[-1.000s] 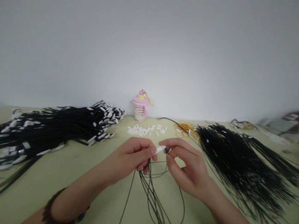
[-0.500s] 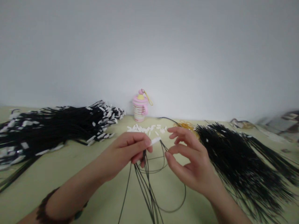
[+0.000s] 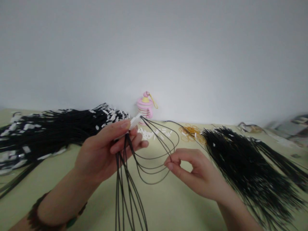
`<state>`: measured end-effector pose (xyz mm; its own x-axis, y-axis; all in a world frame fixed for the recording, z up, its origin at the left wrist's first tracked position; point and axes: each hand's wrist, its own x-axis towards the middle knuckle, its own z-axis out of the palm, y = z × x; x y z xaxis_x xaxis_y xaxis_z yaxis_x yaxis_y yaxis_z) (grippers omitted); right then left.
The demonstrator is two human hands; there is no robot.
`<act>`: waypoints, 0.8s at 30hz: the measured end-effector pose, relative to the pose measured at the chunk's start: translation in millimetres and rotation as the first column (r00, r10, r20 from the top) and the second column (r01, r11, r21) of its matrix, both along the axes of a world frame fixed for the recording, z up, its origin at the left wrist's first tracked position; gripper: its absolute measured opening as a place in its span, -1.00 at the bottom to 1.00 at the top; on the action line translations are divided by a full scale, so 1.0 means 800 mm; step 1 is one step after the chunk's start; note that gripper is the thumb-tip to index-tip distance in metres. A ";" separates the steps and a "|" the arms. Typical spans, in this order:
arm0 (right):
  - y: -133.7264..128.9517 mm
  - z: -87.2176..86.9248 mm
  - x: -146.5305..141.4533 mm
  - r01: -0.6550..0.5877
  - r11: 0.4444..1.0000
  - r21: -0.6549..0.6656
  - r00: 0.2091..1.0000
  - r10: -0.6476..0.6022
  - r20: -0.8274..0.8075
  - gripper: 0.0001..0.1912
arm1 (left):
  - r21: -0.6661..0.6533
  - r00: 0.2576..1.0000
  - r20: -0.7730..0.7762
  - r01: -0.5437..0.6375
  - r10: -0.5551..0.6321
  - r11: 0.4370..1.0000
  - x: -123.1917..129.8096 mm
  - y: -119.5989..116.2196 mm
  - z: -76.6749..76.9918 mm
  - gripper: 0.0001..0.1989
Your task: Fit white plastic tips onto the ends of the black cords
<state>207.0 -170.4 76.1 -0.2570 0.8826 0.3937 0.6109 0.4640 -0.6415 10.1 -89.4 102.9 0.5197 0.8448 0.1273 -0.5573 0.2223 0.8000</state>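
My left hand point(image 3: 106, 147) grips a white sleeve point(image 3: 135, 121) between thumb and fingers, tilted up to the right. Thin black wires point(image 3: 131, 183) hang from that hand toward the table's front. Several black wires come out of the sleeve's far end and curve right in loops. My right hand point(image 3: 190, 170) pinches one or more of these looped wires between thumb and forefinger; how many, I cannot tell. Behind the left hand, loose white sleeves point(image 3: 157, 133) lie scattered on the table.
A large bundle of black wires with white ends point(image 3: 60, 128) lies at left. Another pile of black wires point(image 3: 245, 163) spreads at right, beside yellow rubber bands point(image 3: 191, 133). A pink and white cup point(image 3: 145, 107) stands by the wall point(image 3: 154, 51).
My left hand has moved left and up with the white sleeve. My right hand has come down slightly and closed on the wires, which now spread in wider loops.
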 end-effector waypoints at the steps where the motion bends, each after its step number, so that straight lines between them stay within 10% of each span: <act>1: 0.000 -0.001 0.001 0.000 1.000 -0.018 1.000 0.000 0.002 -0.85 | -0.016 1.000 0.021 0.010 -0.010 1.000 -0.001 0.001 -0.001 -0.73; 6: 0.005 -0.003 0.004 0.051 0.997 -0.052 0.999 -0.051 0.007 -0.78 | -0.089 0.990 0.112 0.096 -0.086 0.991 -0.004 0.004 0.001 -0.97; 14: 0.010 -0.009 0.000 0.178 0.984 0.024 0.984 -0.178 -0.010 -0.94 | 0.123 0.995 -0.099 -0.003 0.015 0.992 0.002 0.000 -0.002 -0.87; 24: 0.005 -0.016 -0.004 0.299 0.914 0.276 0.952 -0.305 -0.020 -0.84 | 0.046 0.984 -0.180 -0.001 0.009 0.999 0.010 0.006 -0.015 -0.83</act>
